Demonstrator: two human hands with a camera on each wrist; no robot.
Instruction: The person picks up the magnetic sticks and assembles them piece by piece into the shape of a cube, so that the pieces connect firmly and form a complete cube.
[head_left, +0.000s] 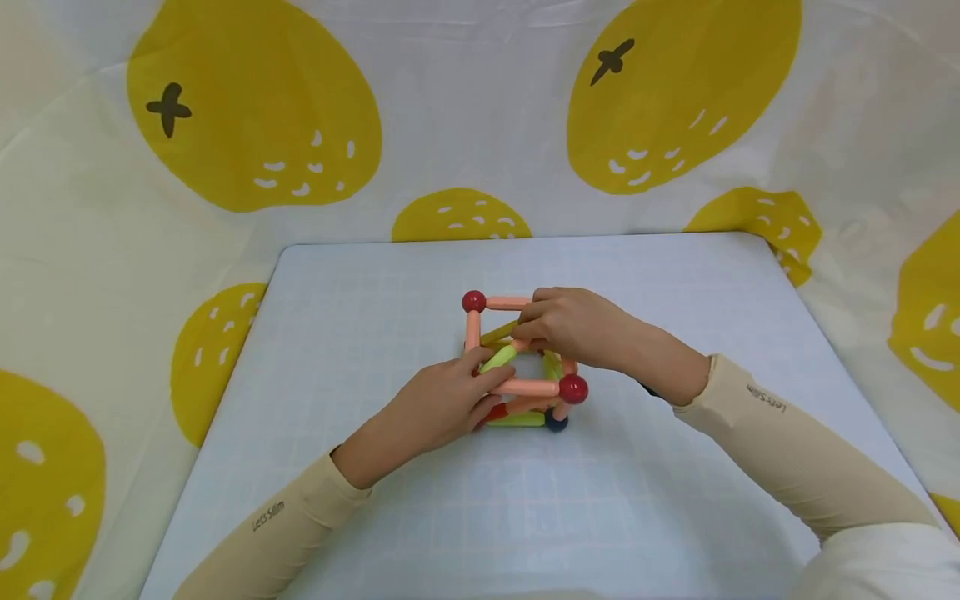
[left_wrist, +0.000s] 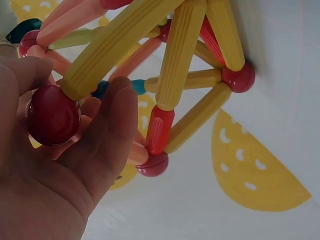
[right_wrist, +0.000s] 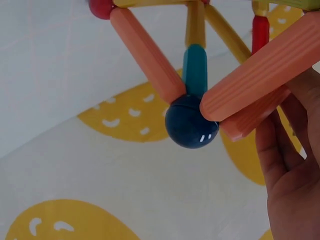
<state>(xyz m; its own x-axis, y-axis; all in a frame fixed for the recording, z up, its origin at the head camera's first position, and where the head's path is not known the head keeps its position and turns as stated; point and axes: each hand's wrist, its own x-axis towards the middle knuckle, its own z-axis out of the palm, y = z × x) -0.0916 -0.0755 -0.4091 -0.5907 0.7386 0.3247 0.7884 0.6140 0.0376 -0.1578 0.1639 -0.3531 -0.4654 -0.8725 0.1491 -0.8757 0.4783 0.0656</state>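
A frame of magnetic rods and balls stands on the table, with salmon, yellow, lime and red rods. My left hand [head_left: 442,400] is at its near left side. The left wrist view shows that hand's fingers and thumb around a red ball [left_wrist: 52,115] joined to a yellow rod [left_wrist: 120,47]. From the right, my right hand [head_left: 577,327] reaches over the frame's top, its fingertips pinching the end of a salmon rod beside a lime rod [head_left: 498,358]. A dark blue ball [right_wrist: 191,122] hangs near the right hand, which partly hides the rods behind it.
The frame rests near the middle of a pale, grid-patterned table [head_left: 360,300]. A white cloth [head_left: 465,108] with yellow fruit prints rises behind the table and along its sides. Other red balls [head_left: 573,389] mark the frame's corners.
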